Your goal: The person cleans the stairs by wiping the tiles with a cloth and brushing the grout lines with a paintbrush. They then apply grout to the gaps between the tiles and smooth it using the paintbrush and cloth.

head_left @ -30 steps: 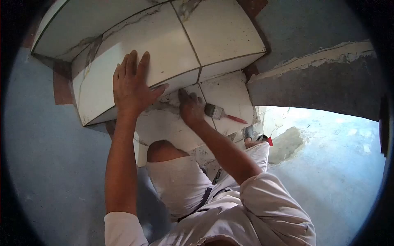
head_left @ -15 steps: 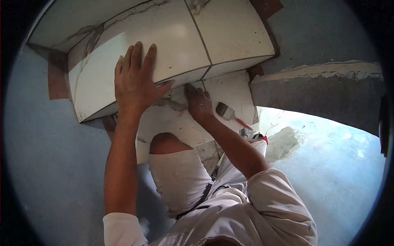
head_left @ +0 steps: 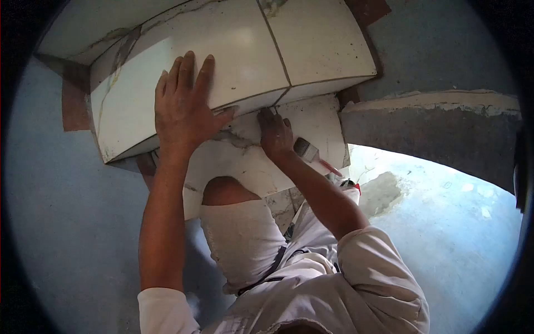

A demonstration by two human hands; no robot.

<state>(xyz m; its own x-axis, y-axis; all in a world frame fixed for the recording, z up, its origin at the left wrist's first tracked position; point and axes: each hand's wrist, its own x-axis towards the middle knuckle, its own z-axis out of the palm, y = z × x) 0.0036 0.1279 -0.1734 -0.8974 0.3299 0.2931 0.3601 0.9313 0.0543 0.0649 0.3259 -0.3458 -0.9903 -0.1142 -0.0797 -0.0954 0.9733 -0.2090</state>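
My left hand (head_left: 182, 106) lies flat with fingers spread on the marble-patterned white tile (head_left: 239, 55) of the upper step, its thumb reaching over the front edge. Lower down, my right hand (head_left: 275, 132) has its fingers bent together, tips at the corner where the upper step's front face meets the lower tile (head_left: 233, 161). Whatever those fingers may hold is hidden. Just right of this hand a paintbrush (head_left: 307, 150) with dark bristles and a reddish handle rests on the lower tile.
Blue-grey walls (head_left: 72, 222) flank the tiled steps. Reddish-brown patches (head_left: 75, 97) show beside the step ends. At right, a grey curved ledge (head_left: 428, 133) with a rough plaster edge stands above a brightly lit area. My bare knee (head_left: 228, 192) is close to the lower step.
My right hand has slid a little to the right along the corner. My left hand stays pressed on the upper tile.
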